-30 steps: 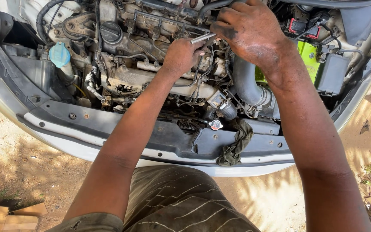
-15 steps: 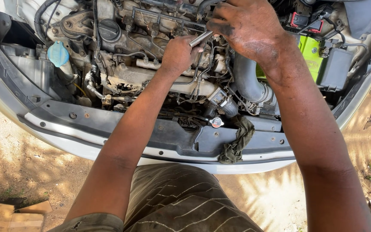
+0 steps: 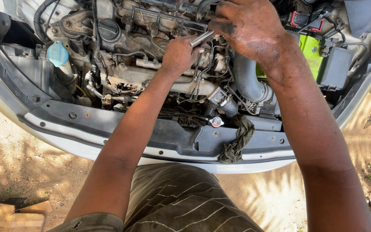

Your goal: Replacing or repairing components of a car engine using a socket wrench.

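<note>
Left hand (image 3: 177,53) closed around metal tool handle (image 3: 202,38), mid-work over engine (image 3: 151,56). Right hand (image 3: 247,28) just beyond, cupped over tool's far end; grip hidden. Below: dark rag (image 3: 236,141) draped, radiator cap (image 3: 216,122) seated.

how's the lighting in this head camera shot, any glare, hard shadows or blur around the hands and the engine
Head view: hard sunlight, sharp striped shadows on the ground; the engine sits in even shade, detail clear; no strong glare, only a small shine on the metal tool; left hand and right hand are in focus, with no visible motion blur; the bumper bows, wide-lens distortion.
</note>
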